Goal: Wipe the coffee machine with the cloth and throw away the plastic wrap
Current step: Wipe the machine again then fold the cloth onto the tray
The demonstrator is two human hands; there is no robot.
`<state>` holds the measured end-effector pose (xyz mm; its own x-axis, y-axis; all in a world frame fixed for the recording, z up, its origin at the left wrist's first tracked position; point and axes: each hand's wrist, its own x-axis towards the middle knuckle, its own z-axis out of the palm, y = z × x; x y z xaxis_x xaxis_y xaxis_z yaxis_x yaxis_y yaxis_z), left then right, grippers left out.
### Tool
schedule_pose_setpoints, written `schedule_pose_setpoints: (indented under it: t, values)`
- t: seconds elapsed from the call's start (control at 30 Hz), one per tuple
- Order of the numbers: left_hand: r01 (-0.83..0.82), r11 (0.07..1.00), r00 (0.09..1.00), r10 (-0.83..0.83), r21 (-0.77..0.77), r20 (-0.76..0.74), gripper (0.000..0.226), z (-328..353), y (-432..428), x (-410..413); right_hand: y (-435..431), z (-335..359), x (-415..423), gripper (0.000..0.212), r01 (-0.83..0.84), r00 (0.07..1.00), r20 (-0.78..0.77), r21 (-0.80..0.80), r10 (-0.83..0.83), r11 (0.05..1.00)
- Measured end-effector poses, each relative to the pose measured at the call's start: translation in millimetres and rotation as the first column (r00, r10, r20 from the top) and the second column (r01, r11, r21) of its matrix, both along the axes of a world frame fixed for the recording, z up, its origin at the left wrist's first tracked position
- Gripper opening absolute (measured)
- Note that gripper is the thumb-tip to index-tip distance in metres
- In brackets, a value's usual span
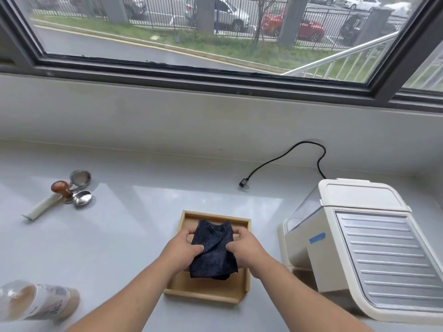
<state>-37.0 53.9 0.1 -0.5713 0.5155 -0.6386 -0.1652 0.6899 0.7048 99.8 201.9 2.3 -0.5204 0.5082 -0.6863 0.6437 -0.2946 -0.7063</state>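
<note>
A dark blue cloth [213,250] is held over a shallow wooden tray [206,292] in the middle of the grey counter. My left hand [183,250] grips its left edge and my right hand [244,248] grips its right edge, thumbs on top. The cream coffee machine [354,243] with a ribbed metal top plate stands to the right of the tray, a strip of blue tape on its side. A blurred bundle that looks like clear plastic wrap [36,300] lies at the lower left corner.
A portafilter with a cream handle [43,207], a wooden-knobbed tamper [62,189] and metal filter baskets [81,188] lie at the left. The machine's black power cord [282,159] trails unplugged across the back of the counter. A window ledge rises behind.
</note>
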Motion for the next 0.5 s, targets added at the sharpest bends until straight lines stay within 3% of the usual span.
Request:
schedule_pose_setpoints:
  t: [0.23,0.5]
  values:
    - [0.037,0.997,0.996,-0.041,-0.060,-0.073,0.038,-12,-4,-4,-3,-9,2,0.048,-0.027,0.999,0.046,-0.028,0.028,0.999]
    - [0.085,0.990,0.983,-0.102,-0.113,-0.151,0.057,2,-12,-7,-2,8,4,0.047,-0.108,0.987,0.132,0.102,0.094,0.989]
